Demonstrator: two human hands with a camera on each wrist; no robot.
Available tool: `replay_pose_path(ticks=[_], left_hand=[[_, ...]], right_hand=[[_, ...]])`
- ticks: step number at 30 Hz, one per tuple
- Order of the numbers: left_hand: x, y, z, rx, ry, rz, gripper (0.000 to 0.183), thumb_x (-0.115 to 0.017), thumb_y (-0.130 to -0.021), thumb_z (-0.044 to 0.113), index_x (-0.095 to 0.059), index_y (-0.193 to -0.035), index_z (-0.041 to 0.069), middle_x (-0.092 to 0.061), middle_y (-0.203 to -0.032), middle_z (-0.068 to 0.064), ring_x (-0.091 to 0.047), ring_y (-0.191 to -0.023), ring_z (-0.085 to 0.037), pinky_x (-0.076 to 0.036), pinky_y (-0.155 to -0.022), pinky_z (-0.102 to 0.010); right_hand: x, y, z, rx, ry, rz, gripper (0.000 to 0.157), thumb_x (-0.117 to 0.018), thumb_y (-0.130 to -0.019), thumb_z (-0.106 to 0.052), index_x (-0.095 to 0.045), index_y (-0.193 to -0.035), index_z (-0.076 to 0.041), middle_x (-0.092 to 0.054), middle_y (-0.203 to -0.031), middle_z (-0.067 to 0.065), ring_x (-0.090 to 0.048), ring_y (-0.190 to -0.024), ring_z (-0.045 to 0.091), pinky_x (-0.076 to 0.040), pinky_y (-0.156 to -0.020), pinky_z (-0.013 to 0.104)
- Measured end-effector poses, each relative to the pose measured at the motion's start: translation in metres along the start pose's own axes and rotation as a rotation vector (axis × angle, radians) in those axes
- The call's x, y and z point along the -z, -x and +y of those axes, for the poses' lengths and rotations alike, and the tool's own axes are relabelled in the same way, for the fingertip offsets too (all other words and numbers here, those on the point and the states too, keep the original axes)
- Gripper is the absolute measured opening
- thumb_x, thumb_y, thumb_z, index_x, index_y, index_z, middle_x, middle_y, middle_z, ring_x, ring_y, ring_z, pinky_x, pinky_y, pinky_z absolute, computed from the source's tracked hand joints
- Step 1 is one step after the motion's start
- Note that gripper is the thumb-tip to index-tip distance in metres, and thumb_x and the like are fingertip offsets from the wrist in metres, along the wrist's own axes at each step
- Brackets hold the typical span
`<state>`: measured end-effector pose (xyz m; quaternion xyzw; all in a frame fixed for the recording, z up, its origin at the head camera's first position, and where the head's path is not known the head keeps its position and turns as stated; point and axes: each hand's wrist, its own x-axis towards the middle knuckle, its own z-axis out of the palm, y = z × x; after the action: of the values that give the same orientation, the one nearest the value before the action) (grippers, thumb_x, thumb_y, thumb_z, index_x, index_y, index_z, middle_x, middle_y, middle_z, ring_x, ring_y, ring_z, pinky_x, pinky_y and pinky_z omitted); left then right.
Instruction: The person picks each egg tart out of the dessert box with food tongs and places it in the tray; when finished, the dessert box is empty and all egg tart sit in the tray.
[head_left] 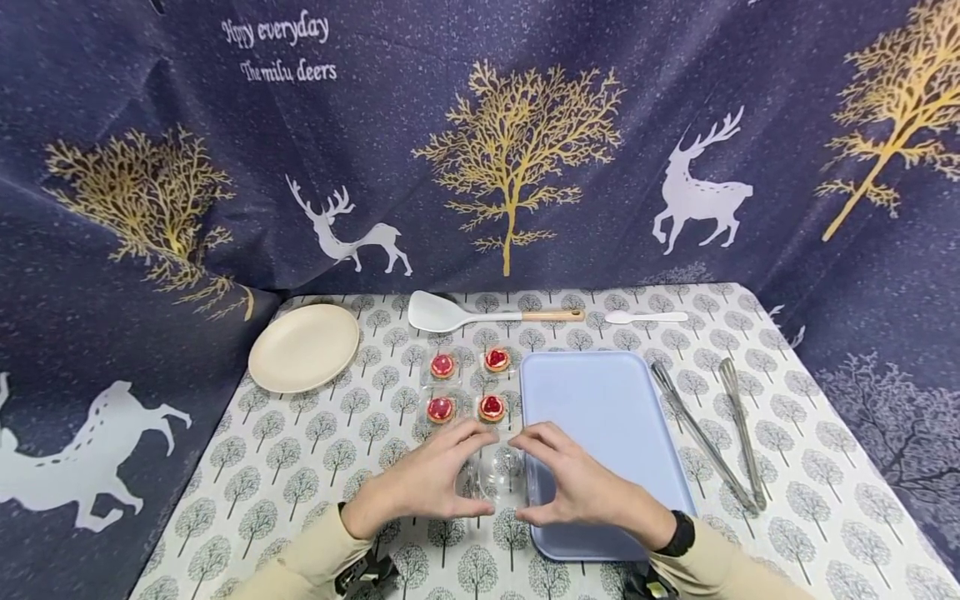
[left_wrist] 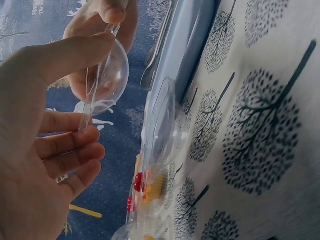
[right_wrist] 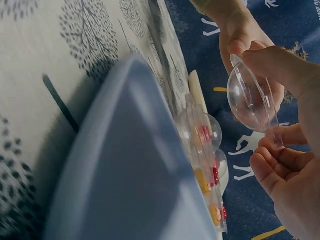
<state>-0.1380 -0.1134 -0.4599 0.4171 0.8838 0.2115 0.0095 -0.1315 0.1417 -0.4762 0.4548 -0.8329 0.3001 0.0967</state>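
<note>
Across the upper half of the head view, a dark blue curtain (head_left: pixel 360 125) printed with deer and golden trees is hanging behind a tree-patterned tablecloth (head_left: pixel 315 471), which is filling much of the lower half. Right of lower centre, a pale blue tray (head_left: pixel 600 417) is lying flat. At lower centre, the left hand (head_left: pixel 431 471) and right hand (head_left: pixel 573 477) are pinching opposite edges of a clear plastic dome (head_left: pixel 501 473), which is hanging between them above the cloth.

Over the feed I count one left hand (head_left: pixel 427 475), one right hand (head_left: pixel 577 481), one held clear domed case (left_wrist: pixel 115 77), four red-topped tarts (head_left: pixel 497 360), one plate (head_left: pixel 303 348), one tray (head_left: pixel 600 433), one turner (head_left: pixel 442 313), one spoon (head_left: pixel 648 317), and one pair of tongs (head_left: pixel 743 437).
</note>
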Motion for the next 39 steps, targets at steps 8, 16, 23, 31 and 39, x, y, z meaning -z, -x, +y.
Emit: replay_pose_path(ticks=[8,16,23,31,39], left_hand=[[-0.008,0.010,0.003,-0.019,-0.031,0.047,0.083,-0.081,-0.070,0.053,-0.053,-0.135,0.011,-0.051,-0.130,0.003,-0.047,-0.121,-0.012,-0.046,-0.105,-0.034],[-0.017,0.020,0.004,-0.011,-0.032,0.071,0.084,-0.083,-0.067,0.054,-0.054,-0.133,0.011,-0.050,-0.127,0.004,-0.046,-0.120,-0.011,-0.047,-0.105,-0.032],[-0.028,0.025,0.006,-0.023,-0.047,0.076,0.083,-0.083,-0.066,0.054,-0.055,-0.131,0.010,-0.050,-0.124,0.004,-0.046,-0.117,-0.009,-0.047,-0.104,-0.029],[-0.035,0.030,0.011,-0.032,-0.052,0.113,0.087,-0.086,-0.062,0.053,-0.056,-0.130,0.009,-0.051,-0.123,0.005,-0.048,-0.114,-0.009,-0.048,-0.102,-0.028],[-0.044,0.033,0.013,-0.052,-0.057,0.147,0.081,-0.087,-0.059,0.051,-0.058,-0.123,0.010,-0.051,-0.116,0.006,-0.048,-0.108,-0.008,-0.048,-0.098,-0.026]], right_hand=[[-0.008,0.002,-0.002,0.092,0.057,0.043,0.086,-0.088,-0.062,-0.045,-0.055,-0.129,-0.003,-0.049,-0.120,0.007,-0.047,-0.109,0.017,-0.053,-0.092,0.029],[-0.015,0.007,-0.009,0.081,0.109,0.029,0.084,-0.088,-0.060,-0.046,-0.056,-0.127,-0.005,-0.048,-0.119,0.005,-0.045,-0.108,0.015,-0.052,-0.092,0.025],[-0.019,0.012,-0.013,0.083,0.103,0.017,0.082,-0.087,-0.062,-0.047,-0.058,-0.125,-0.004,-0.051,-0.117,0.005,-0.047,-0.105,0.013,-0.053,-0.088,0.023],[-0.023,0.017,-0.017,0.066,0.112,-0.002,0.080,-0.088,-0.060,-0.047,-0.060,-0.121,-0.002,-0.053,-0.116,0.005,-0.048,-0.103,0.011,-0.051,-0.085,0.017],[-0.027,0.022,-0.018,0.047,0.129,-0.007,0.079,-0.088,-0.060,-0.046,-0.060,-0.120,-0.003,-0.054,-0.116,0.006,-0.050,-0.105,0.012,-0.052,-0.089,0.021]])
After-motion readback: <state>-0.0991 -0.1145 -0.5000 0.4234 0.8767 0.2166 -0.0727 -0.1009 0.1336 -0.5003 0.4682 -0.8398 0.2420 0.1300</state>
